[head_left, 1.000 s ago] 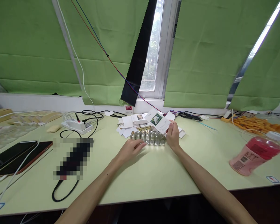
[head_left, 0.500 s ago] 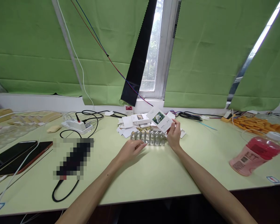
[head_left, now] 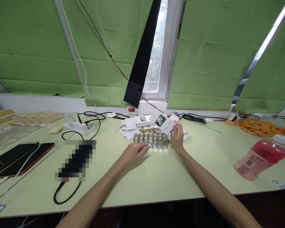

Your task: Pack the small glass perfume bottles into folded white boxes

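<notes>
Fingers (head_left: 176,126) of the right hand (head_left: 177,136) are closed on the lower right edge of one white card (head_left: 161,122), which is printed with one flower picture and held tilted at the centre of the frame. Seven clear bottles (head_left: 155,141) can be counted in one row just below it, though some may be hidden. By the row's left end, the left hand (head_left: 134,152) is held low, palm down, with its fingers partly curled and its thumb pointed right; whether anything is gripped there cannot be told. Two forearms are seen, one slanted in from the lower left, one from the lower right.

Behind the row, white cartons (head_left: 130,123) are heaped, too overlapped to be counted. Two phones, a nearer one (head_left: 29,158) and a farther one (head_left: 13,155), are laid side by side at the left of the worktop (head_left: 156,180). One power strip (head_left: 78,127) is placed left of centre, and one pink drink bottle (head_left: 260,158) at the right.
</notes>
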The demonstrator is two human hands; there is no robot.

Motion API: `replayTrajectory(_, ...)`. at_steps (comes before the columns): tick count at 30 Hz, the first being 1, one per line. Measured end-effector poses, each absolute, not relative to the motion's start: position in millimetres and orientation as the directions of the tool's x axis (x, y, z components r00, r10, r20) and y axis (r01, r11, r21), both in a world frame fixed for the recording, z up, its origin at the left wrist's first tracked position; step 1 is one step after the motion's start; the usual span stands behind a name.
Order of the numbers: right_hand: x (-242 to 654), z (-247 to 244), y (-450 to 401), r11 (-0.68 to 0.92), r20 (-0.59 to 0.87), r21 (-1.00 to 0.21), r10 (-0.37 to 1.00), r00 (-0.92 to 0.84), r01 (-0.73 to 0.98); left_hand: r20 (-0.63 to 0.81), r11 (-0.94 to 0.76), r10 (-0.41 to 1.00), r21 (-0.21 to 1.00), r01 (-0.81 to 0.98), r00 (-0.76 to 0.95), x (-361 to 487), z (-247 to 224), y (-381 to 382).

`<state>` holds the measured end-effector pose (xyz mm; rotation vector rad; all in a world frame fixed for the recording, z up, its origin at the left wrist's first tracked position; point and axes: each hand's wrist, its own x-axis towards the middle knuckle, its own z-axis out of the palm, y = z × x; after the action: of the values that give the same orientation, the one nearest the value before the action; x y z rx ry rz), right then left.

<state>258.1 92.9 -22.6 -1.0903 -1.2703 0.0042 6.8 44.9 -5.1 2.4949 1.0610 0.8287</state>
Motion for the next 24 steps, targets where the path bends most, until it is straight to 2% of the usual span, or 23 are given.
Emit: replayTrajectory(24, 260, -33, 104, 0.366, 0.617, -0.724, 0.722, 0.312, 0.585, 0.347, -0.652, 0.755, 0.488, 0.581, 0.556, 8, -5, 45)
